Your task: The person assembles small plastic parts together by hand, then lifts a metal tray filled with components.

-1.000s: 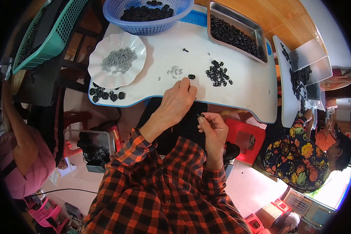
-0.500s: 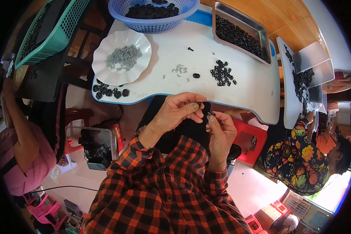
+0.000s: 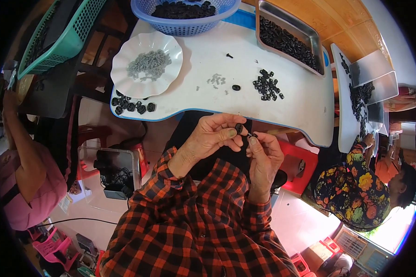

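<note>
While I look down through the head camera, I see both bare hands raised close together just off the near edge of the white table (image 3: pixel 203 44), fingertips almost meeting. I have the left hand (image 3: pixel 211 137) with a dark rounded piece (image 3: pixel 238 129) pinched between thumb and fingers, its other fingers loosely curled. Facing it, the right hand (image 3: pixel 265 156) closes thumb and forefinger on a small dark part (image 3: pixel 253 135) with a paler bit at its tip; the fingers cover most of it, and I can't tell whether it touches the rounded piece.

Beyond the hands, I find a single black oval piece (image 3: pixel 236 87) lying on the tabletop, between a scatter of small grey pieces (image 3: pixel 216 79) to its left and a cluster of small black pieces (image 3: pixel 267 85) to its right. Farther back lies a little black screw-like part (image 3: pixel 229 55). At the left stands a white scalloped dish (image 3: pixel 119 69) holding a grey heap (image 3: pixel 150 64), with chunky black parts (image 3: pixel 131 107) beside it at the table's edge. Along the far side I make out a blue colander (image 3: pixel 185 28) and a metal tray (image 3: pixel 296 23), both containing black parts.
</note>
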{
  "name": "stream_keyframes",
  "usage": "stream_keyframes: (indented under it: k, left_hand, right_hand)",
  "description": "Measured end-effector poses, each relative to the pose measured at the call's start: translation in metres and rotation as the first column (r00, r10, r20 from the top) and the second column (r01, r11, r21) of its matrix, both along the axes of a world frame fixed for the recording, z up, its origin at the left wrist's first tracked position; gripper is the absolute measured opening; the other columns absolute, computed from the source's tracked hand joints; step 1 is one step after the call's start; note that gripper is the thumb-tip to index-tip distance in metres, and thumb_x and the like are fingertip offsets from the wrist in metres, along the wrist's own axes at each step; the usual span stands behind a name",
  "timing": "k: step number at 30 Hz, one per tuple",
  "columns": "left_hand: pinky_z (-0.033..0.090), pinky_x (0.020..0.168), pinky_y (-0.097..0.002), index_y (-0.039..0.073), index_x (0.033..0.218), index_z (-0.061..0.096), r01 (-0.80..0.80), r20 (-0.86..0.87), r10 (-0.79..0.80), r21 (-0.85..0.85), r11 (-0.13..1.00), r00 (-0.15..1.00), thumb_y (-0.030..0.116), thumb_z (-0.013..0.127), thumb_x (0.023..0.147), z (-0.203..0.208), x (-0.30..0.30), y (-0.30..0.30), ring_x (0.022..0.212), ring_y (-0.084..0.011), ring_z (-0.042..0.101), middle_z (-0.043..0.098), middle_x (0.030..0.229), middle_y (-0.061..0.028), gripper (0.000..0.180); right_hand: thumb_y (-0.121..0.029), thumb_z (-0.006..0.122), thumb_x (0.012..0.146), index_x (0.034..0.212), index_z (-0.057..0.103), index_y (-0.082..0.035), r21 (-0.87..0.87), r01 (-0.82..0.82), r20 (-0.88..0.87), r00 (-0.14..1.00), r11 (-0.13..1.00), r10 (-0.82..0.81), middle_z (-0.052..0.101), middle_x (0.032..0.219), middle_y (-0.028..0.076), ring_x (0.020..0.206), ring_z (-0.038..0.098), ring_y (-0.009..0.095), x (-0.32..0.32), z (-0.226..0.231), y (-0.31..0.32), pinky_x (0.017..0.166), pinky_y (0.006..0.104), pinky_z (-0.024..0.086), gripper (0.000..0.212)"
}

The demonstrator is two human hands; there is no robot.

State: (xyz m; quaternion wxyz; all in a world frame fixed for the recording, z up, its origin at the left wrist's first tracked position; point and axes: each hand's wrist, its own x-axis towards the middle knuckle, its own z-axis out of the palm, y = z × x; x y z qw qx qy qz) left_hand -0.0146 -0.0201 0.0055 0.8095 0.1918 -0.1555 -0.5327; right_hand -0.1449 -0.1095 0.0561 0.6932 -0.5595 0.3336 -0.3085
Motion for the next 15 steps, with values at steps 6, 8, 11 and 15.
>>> stream_keyframes:
  k: [6,8,11,15]
  left_hand:
    - [0.06,0.068,-0.0305,-0.006,0.121,0.052,-0.003,0.028,0.002,0.021,1.0,1.0,0.004,0.057,0.09,-0.0016,-0.0016,-0.0015,0.081,-0.0206,0.066,0.062,0.104,-0.0192,0.033]
    - [0.06,0.068,-0.0307,-0.005,0.122,0.052,-0.007,0.043,0.005,0.03,1.0,0.999,0.004,0.057,0.09,-0.0012,-0.0021,-0.0014,0.082,-0.0208,0.066,0.062,0.103,-0.0192,0.034]
    - [0.059,0.067,-0.031,-0.005,0.12,0.053,-0.024,0.059,0.021,0.053,0.998,0.998,0.003,0.057,0.09,-0.0001,-0.003,-0.002,0.082,-0.0209,0.066,0.063,0.103,-0.0189,0.032]
    - [0.059,0.068,-0.0308,-0.005,0.117,0.055,-0.039,0.076,0.033,0.076,0.996,0.997,0.002,0.056,0.09,-0.0005,-0.0048,-0.0023,0.082,-0.0205,0.066,0.064,0.101,-0.0178,0.028]
  right_hand:
    - [-0.003,0.067,0.083,0.094,0.064,-0.002,-0.011,0.028,0.022,0.999,1.0,-0.027,0.06,0.08,0.0,0.064,0.054,0.006,-0.0018,-0.0003,-0.0003,0.056,0.0184,0.044,0.011]
    - [-0.002,0.068,0.083,0.094,0.065,-0.002,-0.023,0.021,0.023,1.0,1.0,-0.021,0.061,0.08,0.0,0.064,0.054,0.006,-0.0017,0.0015,0.0007,0.057,0.0181,0.043,0.012]
    - [-0.002,0.067,0.082,0.094,0.065,-0.002,-0.045,0.011,-0.008,1.0,0.999,-0.011,0.061,0.079,0.0,0.064,0.053,0.005,-0.0008,0.004,0.0027,0.057,0.018,0.043,0.012]
    - [-0.001,0.067,0.082,0.094,0.065,-0.002,-0.06,0.009,-0.058,0.998,0.998,-0.013,0.062,0.078,0.0,0.065,0.053,0.005,-0.0002,0.0052,0.0044,0.057,0.0181,0.043,0.012]
